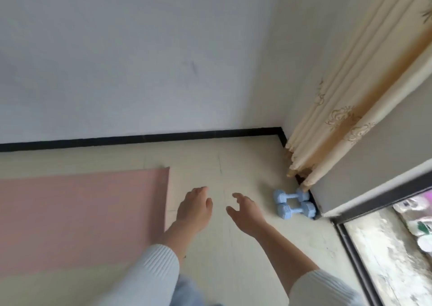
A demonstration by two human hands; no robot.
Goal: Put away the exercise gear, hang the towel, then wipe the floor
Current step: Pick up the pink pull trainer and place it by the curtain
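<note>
**A:** Which step is in hand?

**B:** The first, by my reading, which is putting away the exercise gear. The 2 blue dumbbells (pixel 284 209) lie side by side on the floor (pixel 233 165), against the foot of the wall just below the hem of the curtain (pixel 350 109). They look parked already. The pink mat (pixel 81 212) lies flat and unrolled at the left.

**A:** And the hands?

**B:** Both are empty. The left hand (pixel 194 208) reaches forward, back up, with relaxed fingers, just beside the mat's short edge. The right hand (pixel 245 212) is spread with its fingers a little curled and the thumb held apart — near the left hand but not touching it, and short of the dumbbells. Pale ribbed sleeves are pushed up both forearms.

**A:** Where is the towel?

**B:** It is not in view, and neither is any cloth for wiping. To the right there is only a dark-framed glass door (pixel 385 247).

**A:** So what does the next move call for?

**B:** The mat, I'd judge. Bend down and take the short edge with both hands, then roll it evenly so the roll doesn't skew to 1 side. A mat like that probably springs open — keep a grip on the roll while carrying it off. The floor beneath can be wiped only once the mat is lifted.
</note>
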